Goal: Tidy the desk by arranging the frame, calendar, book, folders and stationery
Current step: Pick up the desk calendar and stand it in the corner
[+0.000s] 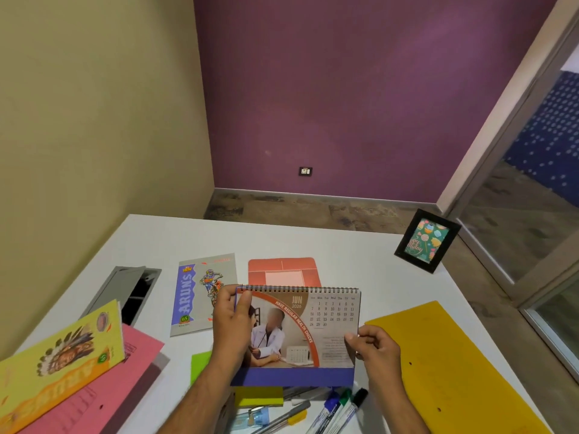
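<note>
I hold a spiral-bound desk calendar (300,327) showing JUN upright above the middle of the white desk (344,252). My left hand (232,321) grips its upper left corner and my right hand (376,349) grips its right edge. A black photo frame (426,241) stands at the desk's far right corner. A grey notebook (200,292) lies flat behind my left hand. A yellow folder (448,364) lies at the right, a pink folder (103,389) at the left with a yellow-green notebook (59,361) on it. Markers and pens (332,411) lie below the calendar.
A salmon folder (283,270) lies behind the calendar. A grey cable hatch (131,292) stands open at the desk's left. Yellow sticky notes (258,397) and a green pad (200,364) lie near my wrists. A glass partition (532,214) runs along the right.
</note>
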A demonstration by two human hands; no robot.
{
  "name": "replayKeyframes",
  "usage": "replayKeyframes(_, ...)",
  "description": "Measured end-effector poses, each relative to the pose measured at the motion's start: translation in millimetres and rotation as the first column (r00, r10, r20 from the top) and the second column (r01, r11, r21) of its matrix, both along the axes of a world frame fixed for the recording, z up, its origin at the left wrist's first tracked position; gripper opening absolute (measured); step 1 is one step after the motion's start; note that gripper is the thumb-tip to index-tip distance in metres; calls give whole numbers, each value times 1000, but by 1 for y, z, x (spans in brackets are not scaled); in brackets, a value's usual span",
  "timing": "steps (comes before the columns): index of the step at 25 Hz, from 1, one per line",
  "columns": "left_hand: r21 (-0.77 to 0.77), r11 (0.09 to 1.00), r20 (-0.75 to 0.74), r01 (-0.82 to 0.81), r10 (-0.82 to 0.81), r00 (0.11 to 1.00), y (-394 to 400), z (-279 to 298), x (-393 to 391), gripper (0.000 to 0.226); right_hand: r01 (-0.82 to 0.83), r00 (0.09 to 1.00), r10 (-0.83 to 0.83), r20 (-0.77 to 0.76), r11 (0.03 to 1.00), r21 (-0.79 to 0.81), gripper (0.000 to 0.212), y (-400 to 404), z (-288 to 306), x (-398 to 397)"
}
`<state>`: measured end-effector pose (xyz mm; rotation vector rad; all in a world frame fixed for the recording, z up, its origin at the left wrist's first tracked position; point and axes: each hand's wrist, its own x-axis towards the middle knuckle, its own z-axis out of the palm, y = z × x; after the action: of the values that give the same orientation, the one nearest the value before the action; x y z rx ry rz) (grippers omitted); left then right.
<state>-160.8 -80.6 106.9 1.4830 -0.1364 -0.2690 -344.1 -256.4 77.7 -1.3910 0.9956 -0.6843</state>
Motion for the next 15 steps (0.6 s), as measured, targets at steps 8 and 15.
replayKeyframes(8,-33,999,-40,-31,29,999,19,6,7,8,-219,976,219,-6,976,20,7,5,13,12)
replayKeyframes(15,-11,998,-25,-59,59,998,43,6,17,10,-259,965,246,93,949,179,18,29,26,27)
